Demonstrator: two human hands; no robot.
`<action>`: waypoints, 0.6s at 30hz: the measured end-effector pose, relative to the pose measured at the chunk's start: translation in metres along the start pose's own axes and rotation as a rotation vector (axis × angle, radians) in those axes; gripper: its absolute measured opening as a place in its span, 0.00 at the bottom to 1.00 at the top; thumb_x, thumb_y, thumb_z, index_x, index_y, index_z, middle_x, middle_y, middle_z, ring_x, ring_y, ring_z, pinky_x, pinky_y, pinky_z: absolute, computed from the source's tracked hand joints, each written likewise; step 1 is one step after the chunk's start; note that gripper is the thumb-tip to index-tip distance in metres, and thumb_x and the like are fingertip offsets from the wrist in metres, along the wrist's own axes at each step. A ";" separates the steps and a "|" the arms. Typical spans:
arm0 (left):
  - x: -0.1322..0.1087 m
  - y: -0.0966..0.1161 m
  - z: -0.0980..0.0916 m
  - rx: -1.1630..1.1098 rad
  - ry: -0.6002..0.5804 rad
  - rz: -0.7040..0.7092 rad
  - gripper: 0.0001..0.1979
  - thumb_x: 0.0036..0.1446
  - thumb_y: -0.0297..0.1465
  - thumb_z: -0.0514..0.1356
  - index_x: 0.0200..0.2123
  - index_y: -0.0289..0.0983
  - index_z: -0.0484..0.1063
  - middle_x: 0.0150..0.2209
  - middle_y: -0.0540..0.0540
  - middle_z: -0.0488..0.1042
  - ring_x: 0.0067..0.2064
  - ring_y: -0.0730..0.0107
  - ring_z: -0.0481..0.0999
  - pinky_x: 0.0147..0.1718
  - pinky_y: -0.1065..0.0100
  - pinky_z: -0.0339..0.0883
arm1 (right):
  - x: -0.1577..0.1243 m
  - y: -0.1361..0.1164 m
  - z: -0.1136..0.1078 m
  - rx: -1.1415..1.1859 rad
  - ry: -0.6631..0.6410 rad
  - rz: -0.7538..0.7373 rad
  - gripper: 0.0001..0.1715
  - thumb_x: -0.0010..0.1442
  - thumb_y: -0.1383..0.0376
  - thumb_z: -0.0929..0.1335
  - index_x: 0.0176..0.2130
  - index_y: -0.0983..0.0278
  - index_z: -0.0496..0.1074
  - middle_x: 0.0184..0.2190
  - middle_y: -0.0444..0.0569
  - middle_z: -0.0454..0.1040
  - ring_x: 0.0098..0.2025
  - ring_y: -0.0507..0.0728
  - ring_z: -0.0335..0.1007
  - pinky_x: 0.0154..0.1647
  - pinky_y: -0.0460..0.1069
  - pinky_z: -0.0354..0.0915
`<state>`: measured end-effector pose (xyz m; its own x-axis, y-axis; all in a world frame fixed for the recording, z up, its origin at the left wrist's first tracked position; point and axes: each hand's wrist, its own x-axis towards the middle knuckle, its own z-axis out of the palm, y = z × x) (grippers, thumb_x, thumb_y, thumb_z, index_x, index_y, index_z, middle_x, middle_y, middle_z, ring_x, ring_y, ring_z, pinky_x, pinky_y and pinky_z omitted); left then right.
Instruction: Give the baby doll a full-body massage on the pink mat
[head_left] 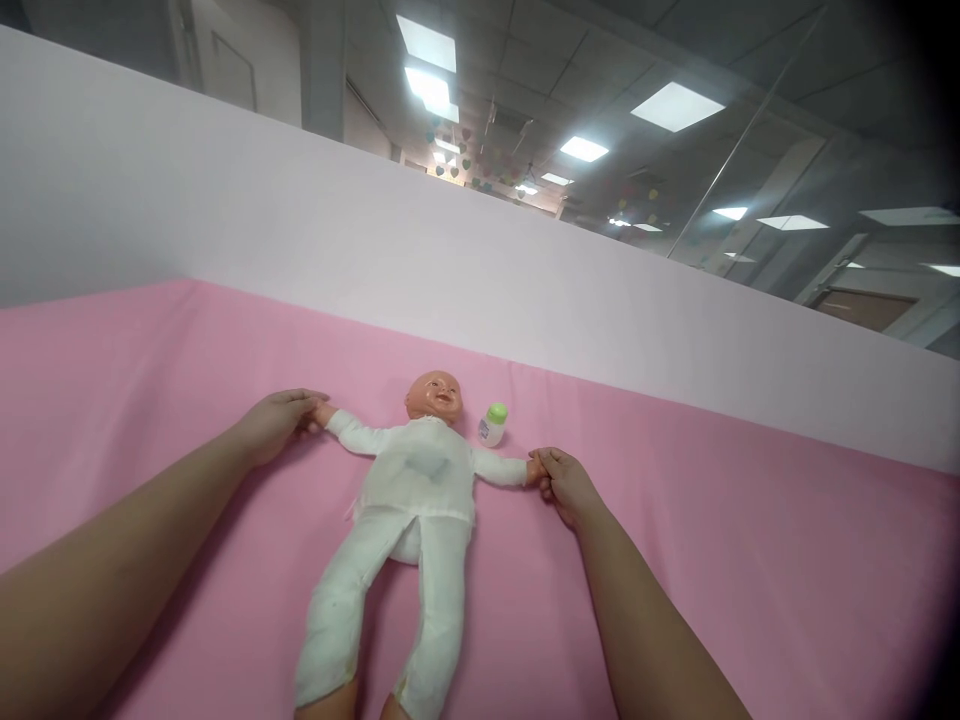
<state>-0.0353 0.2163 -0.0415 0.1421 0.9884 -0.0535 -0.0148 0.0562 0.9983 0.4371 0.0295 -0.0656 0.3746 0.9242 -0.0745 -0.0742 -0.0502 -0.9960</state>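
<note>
A baby doll (420, 475) with a white cloth body lies on its back, head away from me and both arms stretched out sideways. My left hand (281, 422) is closed around the doll's hand on the left side. On the other side, my right hand (566, 482) pinches the doll's other hand between thumb and fingers. A small bottle (493, 426) with a green cap and a whitish body is beside the doll's head, above its arm on the right; neither hand touches it. The doll's feet run out of view at the bottom edge.
Pink cloth (720, 560) covers the surface under the doll. Behind it rises a white wall panel (360, 250), with glass (757, 150) above its top edge on the right. Lit ceiling panels (677, 106) and a door (232, 55) show beyond.
</note>
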 end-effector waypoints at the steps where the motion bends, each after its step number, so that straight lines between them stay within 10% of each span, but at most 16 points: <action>1: 0.000 0.000 0.000 -0.019 -0.011 -0.003 0.23 0.45 0.37 0.71 0.45 0.34 0.78 0.30 0.44 0.77 0.26 0.71 0.72 0.24 0.71 0.67 | -0.001 -0.001 -0.001 0.005 -0.001 0.003 0.19 0.55 0.53 0.75 0.39 0.64 0.74 0.19 0.40 0.67 0.17 0.47 0.55 0.15 0.43 0.50; 9: -0.005 0.001 -0.001 -0.081 -0.076 0.015 0.27 0.44 0.34 0.74 0.48 0.33 0.76 0.32 0.45 0.76 0.28 0.72 0.73 0.26 0.72 0.68 | -0.004 -0.004 -0.016 0.124 -0.102 0.045 0.25 0.52 0.63 0.79 0.47 0.62 0.74 0.32 0.47 0.75 0.29 0.51 0.71 0.29 0.47 0.71; 18: 0.000 -0.003 0.002 0.007 -0.036 0.078 0.19 0.48 0.43 0.72 0.34 0.35 0.75 0.22 0.52 0.66 0.20 0.78 0.60 0.16 0.75 0.51 | -0.002 0.001 -0.004 -0.050 -0.043 -0.017 0.24 0.53 0.50 0.78 0.31 0.61 0.66 0.17 0.36 0.62 0.15 0.46 0.52 0.13 0.42 0.48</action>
<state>-0.0334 0.2157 -0.0448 0.1766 0.9840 0.0252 -0.0206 -0.0219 0.9995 0.4398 0.0262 -0.0667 0.3354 0.9404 -0.0563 -0.0214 -0.0521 -0.9984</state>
